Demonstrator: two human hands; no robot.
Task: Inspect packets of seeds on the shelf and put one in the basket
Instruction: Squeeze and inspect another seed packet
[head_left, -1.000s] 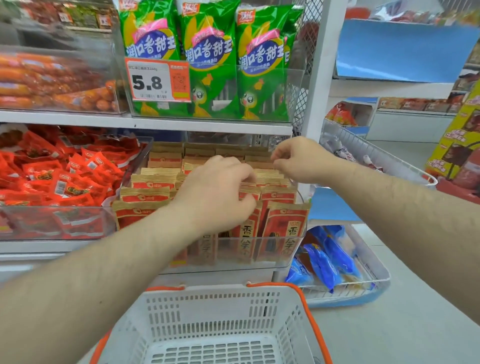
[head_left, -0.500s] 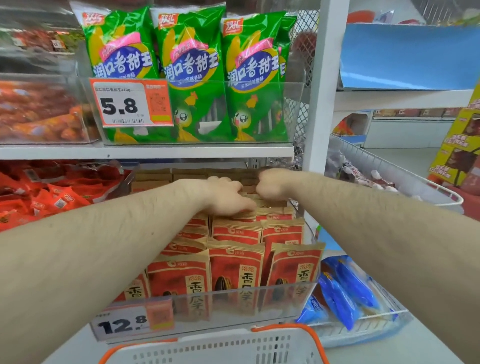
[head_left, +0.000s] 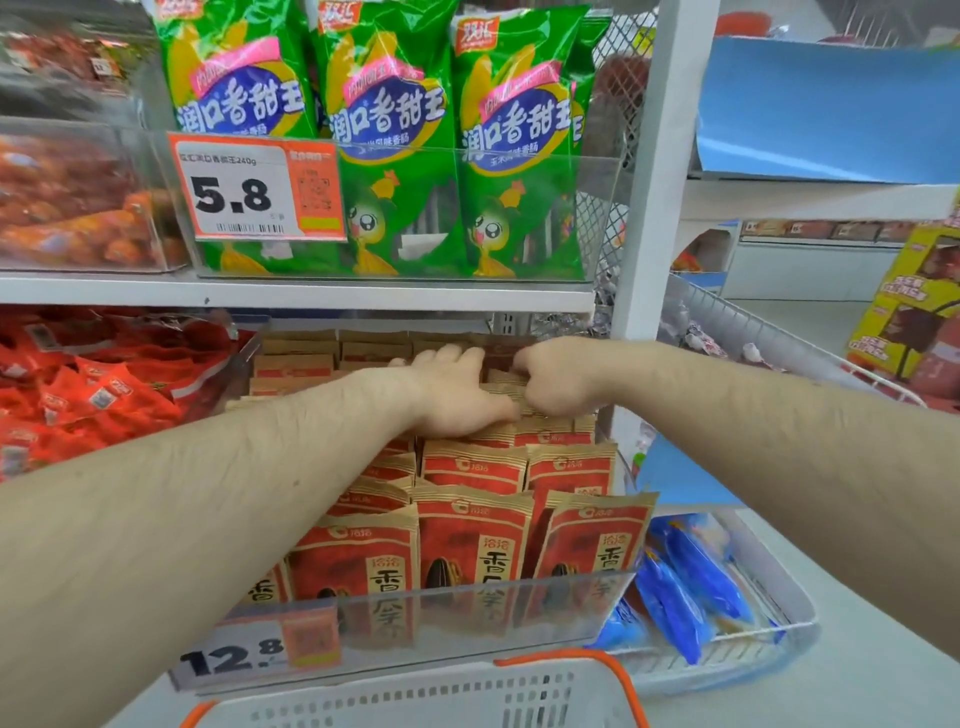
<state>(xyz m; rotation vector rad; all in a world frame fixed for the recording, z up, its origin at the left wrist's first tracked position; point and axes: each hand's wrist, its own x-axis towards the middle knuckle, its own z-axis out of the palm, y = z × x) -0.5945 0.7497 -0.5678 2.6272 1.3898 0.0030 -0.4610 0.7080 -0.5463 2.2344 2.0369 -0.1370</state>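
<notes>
Red-and-tan seed packets (head_left: 470, 540) stand in rows inside a clear-fronted shelf bin (head_left: 467, 608) with a 12.8 price tag. Both of my arms reach deep into the rows. My left hand (head_left: 452, 389) lies over the packet tops near the back, its fingertips dipping out of sight behind them and its thumb stretched along the front. Right beside it, my right hand (head_left: 558, 379) is curled and pinches the top edge of a packet. The white basket (head_left: 415, 699) with an orange handle sits at the bottom edge, below the bin.
Green sausage bags (head_left: 395, 135) fill the shelf above, behind a 5.8 tag. Red snack packets (head_left: 93, 395) lie in the bin to the left. A white shelf post (head_left: 660, 171) stands to the right, with a wire tray of blue packets (head_left: 691, 592) lower right.
Both hands have moved from the front packets toward the back of the rows and closer together. The view has come nearer to the shelf, so less of the basket shows.
</notes>
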